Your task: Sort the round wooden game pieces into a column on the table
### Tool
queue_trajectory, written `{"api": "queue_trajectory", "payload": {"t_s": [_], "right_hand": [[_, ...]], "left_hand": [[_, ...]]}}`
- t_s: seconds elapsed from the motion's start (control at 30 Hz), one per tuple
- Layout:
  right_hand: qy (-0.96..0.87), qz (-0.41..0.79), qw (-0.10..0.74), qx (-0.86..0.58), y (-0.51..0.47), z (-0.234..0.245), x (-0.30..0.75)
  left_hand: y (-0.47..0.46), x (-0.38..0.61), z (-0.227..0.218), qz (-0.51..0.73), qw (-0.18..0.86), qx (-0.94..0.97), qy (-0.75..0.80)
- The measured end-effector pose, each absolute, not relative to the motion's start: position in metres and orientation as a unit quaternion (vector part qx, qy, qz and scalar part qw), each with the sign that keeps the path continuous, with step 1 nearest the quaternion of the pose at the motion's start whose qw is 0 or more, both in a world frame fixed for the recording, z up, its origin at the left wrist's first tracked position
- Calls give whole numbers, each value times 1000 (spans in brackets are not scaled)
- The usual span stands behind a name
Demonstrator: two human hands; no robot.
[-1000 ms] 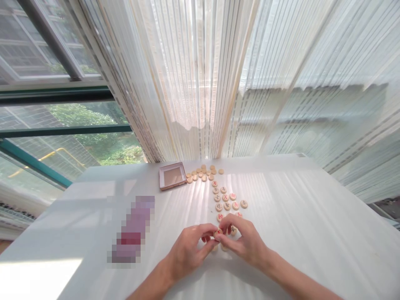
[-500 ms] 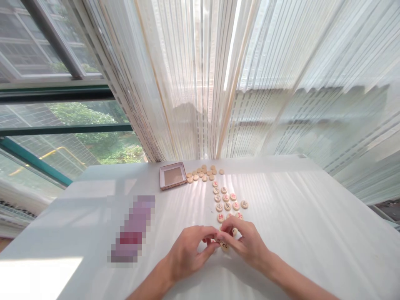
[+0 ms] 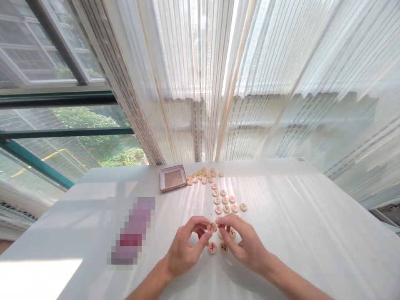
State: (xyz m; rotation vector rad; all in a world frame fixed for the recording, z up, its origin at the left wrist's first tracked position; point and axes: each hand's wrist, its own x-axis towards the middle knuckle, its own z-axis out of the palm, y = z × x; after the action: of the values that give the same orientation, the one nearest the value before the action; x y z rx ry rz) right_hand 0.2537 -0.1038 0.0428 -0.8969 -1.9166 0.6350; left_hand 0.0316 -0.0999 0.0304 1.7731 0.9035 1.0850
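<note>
My left hand (image 3: 186,246) pinches a round wooden Chinese chess piece (image 3: 211,227) between thumb and fingers, its red character facing me. Just to the right hovers my right hand (image 3: 245,239), thumb and forefinger parted, close to the held piece and above other pieces. Below the hands lie a red-marked piece (image 3: 212,248) and a black-marked piece (image 3: 223,247), side by side. Another black-marked piece (image 3: 232,232) shows partly behind my right fingers. Beyond, several face-up pieces (image 3: 226,208) form uneven rows, the nearest of them partly hidden by my right hand.
Toward the table's far edge, several blank-side-up pieces (image 3: 204,175) cluster beside an open shallow box (image 3: 161,183). A blurred purple patch (image 3: 137,225) covers something on the left of the white table (image 3: 296,216). Sheer curtains (image 3: 200,83) hang behind, beside a window.
My hands were together around a piece. Now they are slightly apart, with the piece raised in my left fingers and its red character visible. The two nearest pieces are uncovered.
</note>
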Motion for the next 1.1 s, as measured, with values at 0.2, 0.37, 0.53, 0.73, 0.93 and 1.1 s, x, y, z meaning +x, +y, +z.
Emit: {"api": "queue_trajectory", "payload": {"t_s": [0.2, 0.37, 0.53, 0.73, 0.93, 1.1], "right_hand": [[-792, 209, 464, -337, -102, 35, 253], [-792, 210, 460, -342, -101, 31, 253], [-797, 204, 454, -342, -102, 29, 252], [-803, 207, 446, -336, -103, 32, 251], [-815, 212, 436, -317, -105, 33, 250], [-819, 232, 419, -316, -108, 31, 247]], "left_hand": [[-98, 33, 32, 401, 520, 656, 371], [-98, 31, 34, 387, 552, 650, 349], [-96, 27, 32, 384, 572, 638, 345], [-95, 31, 34, 381, 559, 638, 368], [-94, 35, 33, 387, 552, 634, 380], [-95, 34, 29, 379, 542, 629, 409]]}}
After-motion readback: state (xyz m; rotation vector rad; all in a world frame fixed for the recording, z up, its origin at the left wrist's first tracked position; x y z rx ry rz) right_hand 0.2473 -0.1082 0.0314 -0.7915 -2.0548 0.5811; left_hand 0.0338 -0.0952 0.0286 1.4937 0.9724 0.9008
